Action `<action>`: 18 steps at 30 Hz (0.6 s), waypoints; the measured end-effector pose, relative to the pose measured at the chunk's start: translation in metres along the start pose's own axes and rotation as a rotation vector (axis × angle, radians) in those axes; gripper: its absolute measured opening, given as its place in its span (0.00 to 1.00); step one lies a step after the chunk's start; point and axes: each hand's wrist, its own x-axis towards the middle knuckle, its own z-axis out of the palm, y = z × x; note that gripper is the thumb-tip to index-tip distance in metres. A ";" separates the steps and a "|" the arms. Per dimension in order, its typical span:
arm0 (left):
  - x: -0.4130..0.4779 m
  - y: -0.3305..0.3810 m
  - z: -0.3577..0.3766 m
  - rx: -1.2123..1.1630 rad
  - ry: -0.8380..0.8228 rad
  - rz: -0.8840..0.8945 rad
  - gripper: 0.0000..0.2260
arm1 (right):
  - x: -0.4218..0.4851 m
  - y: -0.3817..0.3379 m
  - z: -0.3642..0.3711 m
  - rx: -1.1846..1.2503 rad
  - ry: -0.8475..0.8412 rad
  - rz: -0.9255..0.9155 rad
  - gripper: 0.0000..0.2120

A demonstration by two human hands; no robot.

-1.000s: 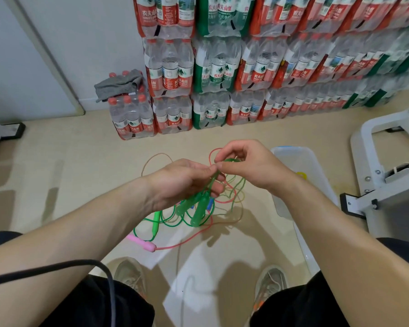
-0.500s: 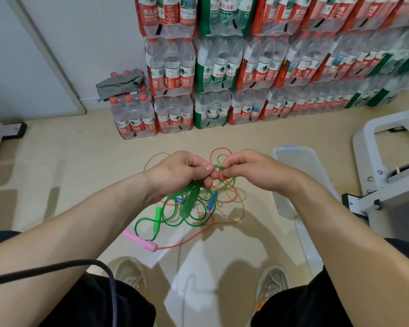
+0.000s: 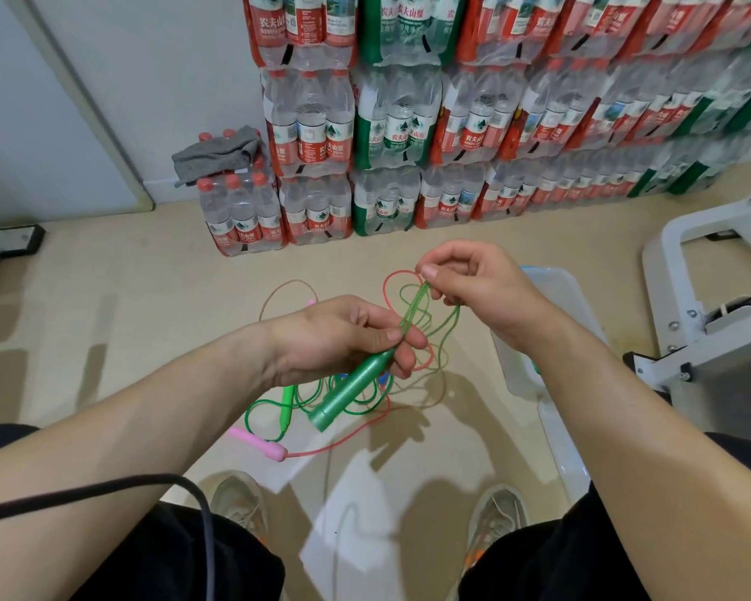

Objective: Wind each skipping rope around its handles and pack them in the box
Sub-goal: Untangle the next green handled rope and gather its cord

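My left hand grips the top end of a dark green skipping-rope handle that points down and to the left. My right hand, higher and to the right, pinches the green rope a short way above the handle, so the strands run taut between both hands. On the floor below lie tangled ropes: a bright green handle, a pink handle with a red rope, and a beige rope. A clear plastic box stands on the floor at the right, partly hidden by my right forearm.
Shrink-wrapped packs of water bottles are stacked along the back wall, a grey cloth on the lowest left pack. A white metal frame stands at the right. My shoes are near the bottom, and a black cable crosses my left arm.
My right hand has risen and moved right, drawing the green rope away from the handle. My left hand has tilted, so more of the dark green handle shows below it.
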 end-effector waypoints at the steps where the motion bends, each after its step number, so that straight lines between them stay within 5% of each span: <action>1: 0.000 0.001 0.000 -0.004 0.000 0.001 0.11 | 0.000 0.000 0.000 0.012 0.005 0.002 0.05; 5: -0.002 0.008 -0.002 -0.079 0.052 0.114 0.07 | -0.001 0.003 0.006 0.081 0.068 0.053 0.04; 11: 0.002 0.014 -0.020 -0.222 0.598 0.256 0.08 | -0.008 0.014 0.049 0.011 0.024 0.224 0.13; 18: 0.010 0.003 -0.018 -0.081 0.862 0.287 0.08 | -0.017 0.005 0.073 -0.110 0.041 0.153 0.06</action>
